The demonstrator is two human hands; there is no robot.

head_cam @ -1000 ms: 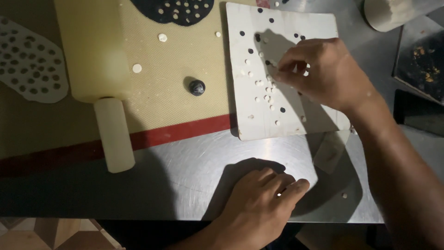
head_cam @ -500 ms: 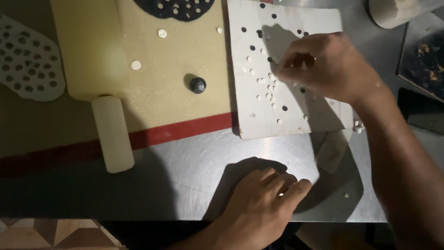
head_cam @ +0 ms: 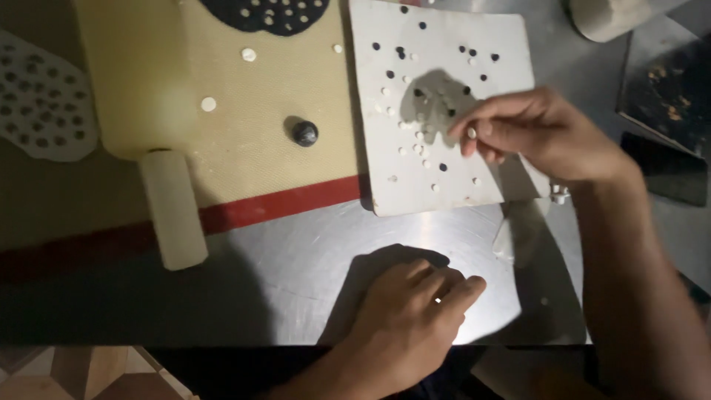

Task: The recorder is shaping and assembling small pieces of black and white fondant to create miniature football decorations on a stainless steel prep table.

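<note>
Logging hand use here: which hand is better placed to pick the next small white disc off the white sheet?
Probably the right hand: it hovers over the white sheet among the discs. The left hand rests on the metal table, away from it.

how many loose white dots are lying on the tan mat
3: one white dot near the dark perforated piece, one lower left of it, one by the mat's right edge. The roller may hide others.

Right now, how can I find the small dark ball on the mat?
Find the tan mat with its red edge, left of the white board. The dark ball sits near its right side, alone. Unlike the flat white dots around, it is round and shiny.
</note>
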